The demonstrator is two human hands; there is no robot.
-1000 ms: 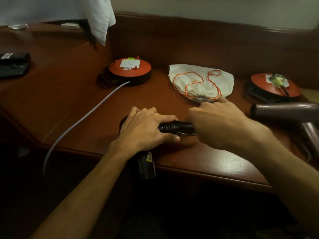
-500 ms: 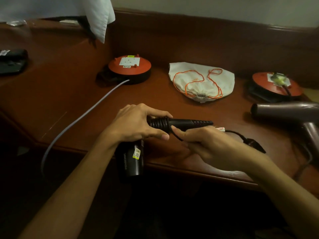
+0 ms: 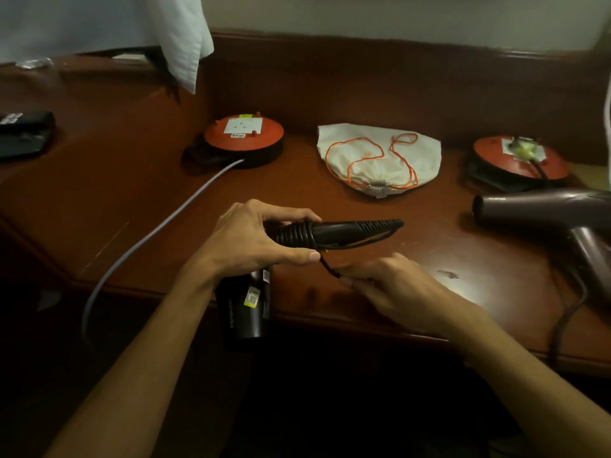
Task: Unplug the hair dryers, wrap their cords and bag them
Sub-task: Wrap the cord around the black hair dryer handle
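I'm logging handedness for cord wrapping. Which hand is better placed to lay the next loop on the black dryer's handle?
Right. The right hand already pinches the loose cord below the handle, while the left hand grips the black hair dryer, steadying it.

bag [image 3: 380, 160] between two reels [image 3: 244, 137] [image 3: 520, 157], dryer [image 3: 542, 213] right

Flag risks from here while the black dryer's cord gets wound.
1. The black hair dryer hangs past the table edge, held only by the left hand; it could drop.
2. The cord coils may loosen.
3. The second dryer looks plugged into the right reel.
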